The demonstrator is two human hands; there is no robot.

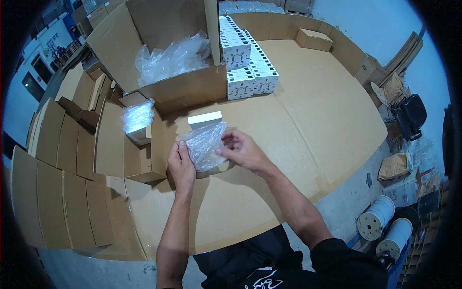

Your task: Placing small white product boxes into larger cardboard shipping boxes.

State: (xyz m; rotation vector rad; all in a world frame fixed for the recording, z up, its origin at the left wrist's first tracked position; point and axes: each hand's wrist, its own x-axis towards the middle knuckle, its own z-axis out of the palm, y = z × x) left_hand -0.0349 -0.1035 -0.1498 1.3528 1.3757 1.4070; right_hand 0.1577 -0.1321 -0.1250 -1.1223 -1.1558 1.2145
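A clear bubble wrap bag (206,148) is held up between my hands over the cardboard-covered table (332,120). My left hand (182,166) grips its left edge, thumb on top. My right hand (242,150) pinches its right edge with thumb and fingers. Just beyond the bag is a small white box (205,119), its lower part hidden by the plastic; I cannot tell whether it touches the bag. To the left stands an opened carton (159,149) with a bubble-wrapped box (138,120) in it.
A large open carton (192,91) holding loose clear bubble wrap (175,59) stands at the far left. Beside it are stacked patterned white boxes (252,79). A small brown box (314,40) lies at the back. Flattened cartons (50,202) lean at left; white spools (376,216) sit on the right floor.
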